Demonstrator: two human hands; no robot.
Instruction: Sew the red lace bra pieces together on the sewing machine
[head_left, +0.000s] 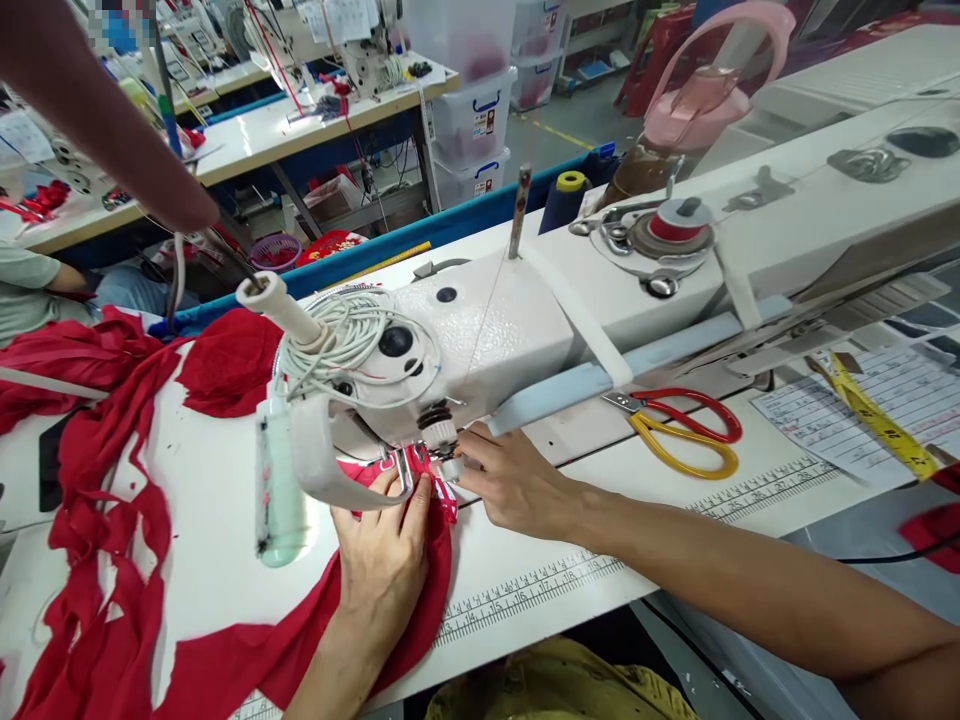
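Observation:
A white sewing machine (pixel 495 310) stretches across the table, with a coil of pale cable on its head. My left hand (pixel 386 560) lies flat on red fabric (pixel 427 610), its fingertips close to the needle area. The fabric has a white-patterned edge by the presser foot and trails off to the lower left. To the right of the needle, my right hand (pixel 517 485) has bent fingers at the machine head beside the fabric's edge. Its fingertips are partly hidden behind machine parts, so what they hold does not show.
Scissors (pixel 686 430) with red and yellow handles lie right of my right hand. Beyond them are a written sheet (pixel 870 410) and a yellow tape measure (pixel 874 415). Red fabric strips (pixel 112 560) heap at the left. A pink-lidded bottle (pixel 697 110) stands behind the machine.

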